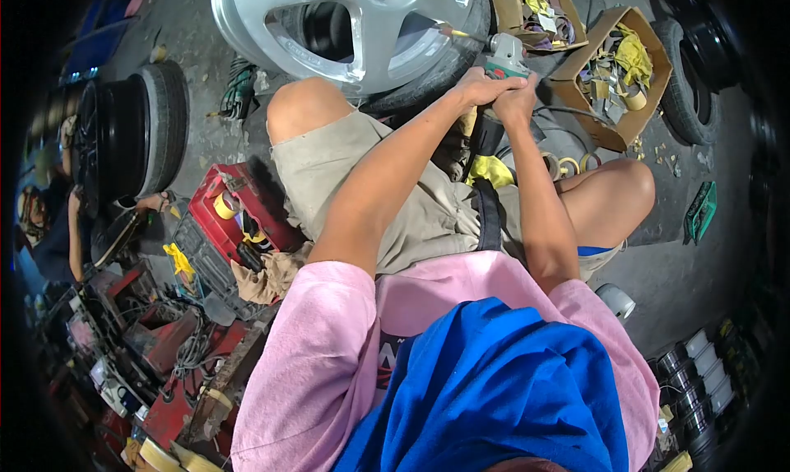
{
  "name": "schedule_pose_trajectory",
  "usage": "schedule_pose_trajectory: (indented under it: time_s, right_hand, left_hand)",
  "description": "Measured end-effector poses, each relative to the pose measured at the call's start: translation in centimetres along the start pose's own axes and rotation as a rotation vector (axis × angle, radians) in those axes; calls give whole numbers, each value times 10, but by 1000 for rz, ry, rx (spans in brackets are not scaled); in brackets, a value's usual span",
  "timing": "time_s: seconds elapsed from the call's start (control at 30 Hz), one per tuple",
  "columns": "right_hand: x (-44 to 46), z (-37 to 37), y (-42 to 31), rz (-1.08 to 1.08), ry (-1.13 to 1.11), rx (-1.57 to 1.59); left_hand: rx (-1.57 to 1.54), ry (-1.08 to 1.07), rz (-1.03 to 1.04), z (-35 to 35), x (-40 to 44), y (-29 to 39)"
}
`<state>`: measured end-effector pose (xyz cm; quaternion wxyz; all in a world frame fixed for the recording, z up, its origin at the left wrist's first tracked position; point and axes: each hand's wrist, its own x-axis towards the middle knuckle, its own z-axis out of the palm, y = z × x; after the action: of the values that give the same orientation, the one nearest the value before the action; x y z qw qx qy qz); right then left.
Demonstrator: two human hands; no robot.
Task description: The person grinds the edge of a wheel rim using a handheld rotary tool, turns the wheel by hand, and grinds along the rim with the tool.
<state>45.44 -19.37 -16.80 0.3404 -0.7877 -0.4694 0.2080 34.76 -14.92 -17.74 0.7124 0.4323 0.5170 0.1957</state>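
Note:
Both of my hands are wrapped round a grey-and-green angle grinder (508, 54). My left hand (480, 88) closes on it from the left, and my right hand (517, 100) grips beside it, the two touching. From the grinder's head a thin shaft with a pale tip (448, 31) points left, over an opening of the silver alloy wheel (374, 40). Whether the tip touches the metal I cannot tell. The wheel lies tilted in front of my knees, with a black tyre (448, 81) beneath it. Fingers hide much of the grinder's body.
Two cardboard boxes (568, 89) of scraps stand at the upper right, near a tyre (687, 85). Tape rolls (568, 167) lie by my leg. A red toolbox (226, 184) is left of my knee. Another person's arm (76, 233) is at far left, beside a wheel with tyre (164, 126).

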Motion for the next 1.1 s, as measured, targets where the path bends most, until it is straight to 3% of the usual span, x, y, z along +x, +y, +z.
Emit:
schedule_pose_trajectory:
  time_s: [0.3,0.7,0.8,1.1]
  right_hand:
    - [-2,-15,-6,77,-66,-20]
    - [10,-18,-16,-112,-49,76]
    - [13,-15,-7,-80,-40,20]
    - [16,-5,18,84,-86,2]
  left_hand:
    - [28,19,0,9,-6,5]
    - [-116,0,108,3,-3,11]
    - [-80,-35,121,4,-4,15]
    - [108,129,-20,15,5,5]
